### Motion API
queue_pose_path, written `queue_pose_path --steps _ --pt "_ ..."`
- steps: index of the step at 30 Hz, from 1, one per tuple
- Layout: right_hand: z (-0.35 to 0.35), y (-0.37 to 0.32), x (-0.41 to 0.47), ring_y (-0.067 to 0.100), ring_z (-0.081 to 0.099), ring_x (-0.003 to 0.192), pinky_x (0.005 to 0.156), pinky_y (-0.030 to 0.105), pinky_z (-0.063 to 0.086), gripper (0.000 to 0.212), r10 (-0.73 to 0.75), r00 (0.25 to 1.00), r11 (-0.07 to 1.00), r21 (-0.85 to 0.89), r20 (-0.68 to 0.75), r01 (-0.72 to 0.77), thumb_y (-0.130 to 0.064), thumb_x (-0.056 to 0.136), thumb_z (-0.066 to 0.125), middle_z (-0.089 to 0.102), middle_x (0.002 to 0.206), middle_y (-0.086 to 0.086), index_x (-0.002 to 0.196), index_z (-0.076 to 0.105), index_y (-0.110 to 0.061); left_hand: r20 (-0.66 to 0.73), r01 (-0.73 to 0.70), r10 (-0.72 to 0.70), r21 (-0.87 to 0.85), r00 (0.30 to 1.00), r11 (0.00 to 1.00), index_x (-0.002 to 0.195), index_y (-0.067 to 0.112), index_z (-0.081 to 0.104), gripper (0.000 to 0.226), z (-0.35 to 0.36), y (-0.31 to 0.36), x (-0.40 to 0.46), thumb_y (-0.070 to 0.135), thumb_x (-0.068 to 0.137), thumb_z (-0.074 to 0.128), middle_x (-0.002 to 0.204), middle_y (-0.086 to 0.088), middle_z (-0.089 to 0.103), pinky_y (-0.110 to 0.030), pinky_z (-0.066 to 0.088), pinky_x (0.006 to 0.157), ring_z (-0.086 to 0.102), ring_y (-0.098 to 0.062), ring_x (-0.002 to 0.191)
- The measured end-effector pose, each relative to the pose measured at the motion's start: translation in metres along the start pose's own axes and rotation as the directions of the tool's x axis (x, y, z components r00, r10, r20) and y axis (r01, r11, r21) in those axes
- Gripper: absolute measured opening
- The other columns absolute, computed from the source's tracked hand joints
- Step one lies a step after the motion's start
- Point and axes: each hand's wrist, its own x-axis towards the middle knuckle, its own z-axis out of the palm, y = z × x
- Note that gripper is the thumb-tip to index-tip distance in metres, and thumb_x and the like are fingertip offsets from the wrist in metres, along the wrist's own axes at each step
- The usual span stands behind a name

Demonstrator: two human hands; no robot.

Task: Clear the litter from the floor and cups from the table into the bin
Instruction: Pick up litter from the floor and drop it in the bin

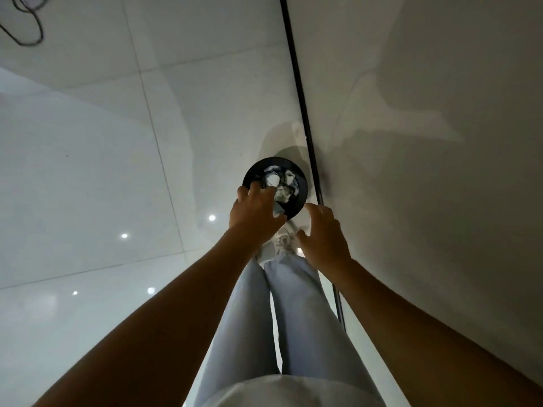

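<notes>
The bin [274, 190] is black round its rim, and the crumpled litter [283, 183] inside it shows white with grey and dark creases. A small pale blue-grey scrap [279, 209] sits at the bin's 6 o'clock edge. The floor [88, 171] is glossy white tile crossed by thin grey grout lines, dotted with bright white reflections of lamps. At 12 o'clock a black strip [296, 83] divides floor from a plain off-white wall [440, 142] carrying soft grey shadows. A black cable [29, 27] loops at 10 o'clock. The trousers [293, 318] are pale blue, the shoes [283, 239] white
</notes>
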Motion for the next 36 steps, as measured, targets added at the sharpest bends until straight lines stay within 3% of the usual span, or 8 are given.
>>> queue_pose_path --steps 4,10,16,19,26,36 --pt "-0.011 0.012 0.004 0.027 0.036 0.136 0.105 0.037 0.043 0.058 -0.013 1.000 1.000 -0.004 0.023 0.013 -0.025 0.095 0.056 0.028 0.154 0.006 0.147 0.030 -0.021 0.133 0.083 -0.086 0.021 0.987 0.996 0.149 0.027 0.020 0.084 0.013 0.009 0.025 0.057 0.083 0.062 0.155 -0.015 0.019 -0.051 0.035 0.106 0.028 -0.044 0.137" --pt "-0.030 -0.010 0.002 0.026 0.039 0.134 0.101 0.032 0.041 0.057 -0.100 0.990 0.990 -0.094 0.096 0.109 -0.026 0.096 0.055 0.031 0.152 0.006 0.147 0.031 -0.021 -0.051 0.134 -0.138 -0.065 0.989 0.989 0.143 0.018 0.035 0.056 -0.001 -0.007 -0.008 0.044 0.095 0.047 0.145 -0.012 0.039 -0.042 0.033 0.109 0.037 -0.031 0.132" --pt "-0.038 -0.082 -0.022 0.025 0.037 0.135 0.103 0.034 0.042 0.054 -0.311 0.925 0.894 -0.264 0.218 0.362 -0.024 0.096 0.054 0.035 0.150 0.008 0.146 0.034 -0.018 -0.142 0.257 -0.283 -0.178 0.949 0.950 0.143 0.017 0.035 0.052 -0.024 -0.034 -0.091 0.043 0.098 0.039 0.149 -0.010 0.036 -0.038 0.026 0.114 0.031 -0.028 0.139" --pt "-0.030 -0.123 -0.043 0.027 0.040 0.132 0.101 0.037 0.045 0.053 -0.416 0.858 0.783 -0.361 0.299 0.506 -0.022 0.096 0.052 0.038 0.147 0.009 0.145 0.034 -0.017 -0.182 0.335 -0.379 -0.231 0.907 0.913 0.142 0.016 0.037 0.050 -0.031 -0.049 -0.136 0.042 0.099 0.038 0.147 -0.010 0.038 -0.037 0.025 0.113 0.032 -0.027 0.137" --pt "0.028 -0.203 -0.135 0.028 0.042 0.126 0.094 0.040 0.047 0.053 -0.563 0.634 0.407 -0.489 0.531 0.771 -0.024 0.095 0.051 0.038 0.145 0.005 0.145 0.032 -0.022 -0.216 0.528 -0.664 -0.455 0.716 0.717 0.140 0.017 0.038 0.048 -0.015 -0.090 -0.271 0.042 0.099 0.036 0.147 -0.007 0.038 -0.036 0.023 0.115 0.031 -0.025 0.136" --pt "0.191 -0.193 -0.345 0.025 0.041 0.127 0.099 0.036 0.044 0.055 -0.497 0.352 -0.012 -0.411 0.793 0.911 -0.023 0.096 0.050 0.035 0.147 0.003 0.147 0.029 -0.024 -0.058 0.645 -0.905 -0.682 0.422 0.345 0.141 0.018 0.036 0.048 0.119 -0.118 -0.492 0.042 0.099 0.034 0.147 -0.005 0.038 -0.036 0.017 0.118 0.028 -0.023 0.139"
